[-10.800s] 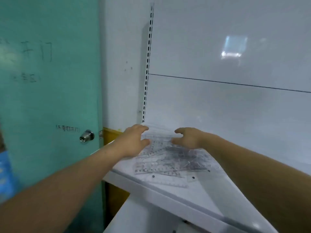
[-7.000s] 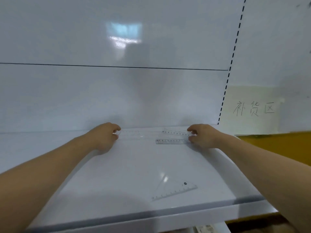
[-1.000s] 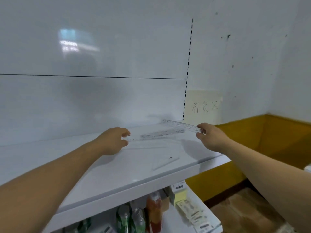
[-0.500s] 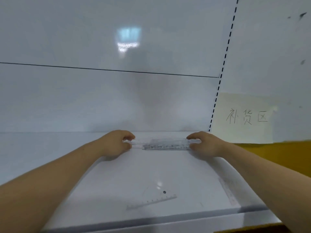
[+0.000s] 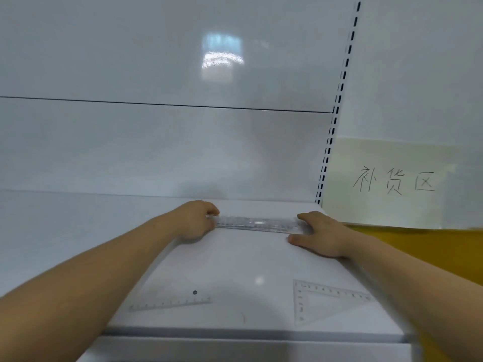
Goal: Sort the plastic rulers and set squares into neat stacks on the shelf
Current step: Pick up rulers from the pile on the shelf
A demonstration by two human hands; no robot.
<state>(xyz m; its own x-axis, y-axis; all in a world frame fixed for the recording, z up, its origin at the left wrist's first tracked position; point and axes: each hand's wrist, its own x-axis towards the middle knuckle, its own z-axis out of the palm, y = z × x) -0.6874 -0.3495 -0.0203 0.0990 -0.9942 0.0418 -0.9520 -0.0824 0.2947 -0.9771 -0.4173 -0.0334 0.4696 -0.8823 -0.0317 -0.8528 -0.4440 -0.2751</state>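
A stack of clear plastic rulers lies flat near the back of the white shelf. My left hand has curled fingers at the stack's left end. At the right end my right hand rests with fingers around that end, thumb on the shelf in front. Two clear set squares lie near the shelf's front: a flat one at the left and a larger triangle at the right.
The shelf's front lip runs across the bottom. A white back panel rises behind, with a slotted upright at the right. A paper sign with handwriting hangs on the wall above a yellow band.
The view has moved closer and lower. Both hands have stayed at the ends of the ruler stack, which now lies flat and squared. A second set square at the front right has come into view.
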